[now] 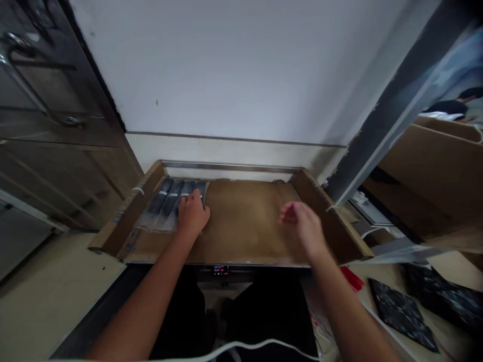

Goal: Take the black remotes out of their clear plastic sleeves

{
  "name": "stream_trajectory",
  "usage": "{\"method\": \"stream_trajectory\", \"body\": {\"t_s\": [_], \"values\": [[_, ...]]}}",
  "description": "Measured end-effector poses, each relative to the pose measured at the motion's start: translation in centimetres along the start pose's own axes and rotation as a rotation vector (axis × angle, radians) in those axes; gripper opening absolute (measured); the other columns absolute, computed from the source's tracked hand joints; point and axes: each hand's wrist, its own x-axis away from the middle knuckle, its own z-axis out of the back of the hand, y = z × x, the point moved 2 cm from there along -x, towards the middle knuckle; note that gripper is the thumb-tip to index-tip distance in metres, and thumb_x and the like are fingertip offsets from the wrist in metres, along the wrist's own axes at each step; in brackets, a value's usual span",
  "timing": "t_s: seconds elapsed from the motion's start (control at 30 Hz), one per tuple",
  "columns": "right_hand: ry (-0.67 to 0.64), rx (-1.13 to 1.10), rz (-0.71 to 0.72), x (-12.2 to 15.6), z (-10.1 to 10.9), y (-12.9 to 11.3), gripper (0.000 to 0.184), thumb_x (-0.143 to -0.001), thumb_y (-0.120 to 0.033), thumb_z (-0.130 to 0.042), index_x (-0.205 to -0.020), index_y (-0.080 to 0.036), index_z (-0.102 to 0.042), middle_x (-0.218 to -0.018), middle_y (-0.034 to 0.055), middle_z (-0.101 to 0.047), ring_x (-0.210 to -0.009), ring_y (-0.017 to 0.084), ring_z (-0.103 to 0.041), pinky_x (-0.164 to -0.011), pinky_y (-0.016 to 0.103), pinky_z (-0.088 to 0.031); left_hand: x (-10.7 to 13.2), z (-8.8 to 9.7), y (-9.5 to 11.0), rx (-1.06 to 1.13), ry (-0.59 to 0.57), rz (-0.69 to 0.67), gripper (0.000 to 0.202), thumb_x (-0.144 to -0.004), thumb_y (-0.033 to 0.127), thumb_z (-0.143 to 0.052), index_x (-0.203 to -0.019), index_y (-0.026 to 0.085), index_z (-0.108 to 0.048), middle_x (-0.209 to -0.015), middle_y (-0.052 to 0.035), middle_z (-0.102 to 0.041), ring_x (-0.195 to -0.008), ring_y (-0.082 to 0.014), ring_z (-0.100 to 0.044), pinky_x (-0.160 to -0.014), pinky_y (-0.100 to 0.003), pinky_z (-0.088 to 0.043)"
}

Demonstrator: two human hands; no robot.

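A shallow brown cardboard tray [245,231] lies in front of me against a white wall. At its left end lie several dark items in clear plastic sleeves [166,203], side by side. My left hand [193,213] rests on the rightmost of them, its fingers laid flat on the plastic. My right hand [302,223] hovers over the bare right part of the tray, fingers loosely apart and blurred, holding nothing.
A small device with a red display [221,270] sits at the tray's front edge. Dark speckled sheets [403,311] and a red object [352,279] lie at the right. Cardboard boxes [433,181] stand at the right, a metal rack [45,125] at the left.
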Motion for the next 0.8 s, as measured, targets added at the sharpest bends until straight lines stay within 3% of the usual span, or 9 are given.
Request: {"method": "stream_trajectory", "body": {"t_s": [0.07,0.17,0.27,0.4,0.53,0.7,0.8], "values": [[-0.031,0.008,-0.064,1.0,-1.3,2.0,0.046,-0.081,-0.065,-0.068,-0.082,-0.018,-0.065,-0.074,0.0032,-0.066,-0.061,0.014,-0.06,-0.058,0.028,-0.051,-0.9,0.2,0.6,-0.027,-0.085,0.05,0.058,-0.083,0.034,-0.063,-0.132,0.006,-0.05,-0.117,-0.0274,-0.064,-0.117,-0.0423,-0.058,-0.094,-0.05,-0.045],[0.008,0.007,-0.112,1.8,-2.0,4.1,0.046,-0.079,-0.065,-0.068,-0.086,-0.019,-0.064,-0.073,0.0025,-0.066,-0.059,0.014,-0.059,-0.058,0.028,-0.05,-1.5,0.0,1.7,-0.03,-0.183,0.053,0.062,-0.078,0.043,-0.067,-0.123,0.002,-0.055,-0.116,-0.0312,-0.065,-0.113,-0.0429,-0.062,-0.09,-0.046,-0.049],[0.007,0.042,-0.132,1.7,-1.8,4.5,0.046,-0.078,-0.065,-0.067,-0.083,-0.02,-0.061,-0.07,0.0018,-0.065,-0.059,0.015,-0.058,-0.058,0.029,-0.049,-0.5,-0.3,3.2,0.002,-0.292,0.007,0.053,-0.072,0.046,-0.071,-0.108,0.008,-0.064,-0.112,-0.0294,-0.068,-0.107,-0.0419,-0.065,-0.083,-0.042,-0.05],[-0.086,0.343,-0.029,1.7,-2.0,3.8,0.042,-0.083,-0.061,-0.061,-0.085,-0.02,-0.067,-0.074,0.0037,-0.068,-0.067,0.018,-0.059,-0.066,0.031,-0.046,1.7,-0.7,5.1,0.131,-0.398,-0.1,0.031,-0.065,0.039,-0.074,-0.084,0.016,-0.066,-0.096,-0.0213,-0.072,-0.092,-0.0369,-0.069,-0.072,-0.037,-0.048],[-0.115,0.485,0.006,2.1,-3.1,3.1,0.042,-0.085,-0.059,-0.06,-0.089,-0.02,-0.072,-0.08,0.0046,-0.071,-0.075,0.02,-0.061,-0.074,0.032,-0.045,2.1,-1.4,6.8,0.588,-0.399,-0.083,0.03,-0.062,0.03,-0.075,-0.087,0.017,-0.064,-0.088,-0.0111,-0.071,-0.081,-0.0267,-0.067,-0.067,-0.032,-0.046],[-0.206,0.258,-0.004,2.6,-5.4,2.4,0.045,-0.087,-0.061,-0.058,-0.088,-0.018,-0.072,-0.086,0.007,-0.073,-0.08,0.02,-0.063,-0.076,0.032,-0.048,1.4,-4.1,8.3,1.43,-0.566,0.267,0.034,-0.07,0.037,-0.076,-0.094,0.02,-0.061,-0.073,0.001,-0.063,-0.063,-0.0145,-0.059,-0.058,-0.025,-0.045],[-0.246,0.119,-0.086,3.1,-6.7,2.4,0.047,-0.082,-0.064,-0.063,-0.095,-0.019,-0.069,-0.089,0.0074,-0.073,-0.079,0.021,-0.065,-0.065,0.03,-0.049,1.3,-5.5,8.6,1.67,-0.534,0.418,0.039,-0.071,0.046,-0.08,-0.089,0.019,-0.057,-0.067,0.0036,-0.058,-0.057,-0.0112,-0.055,-0.053,-0.022,-0.043]]}}
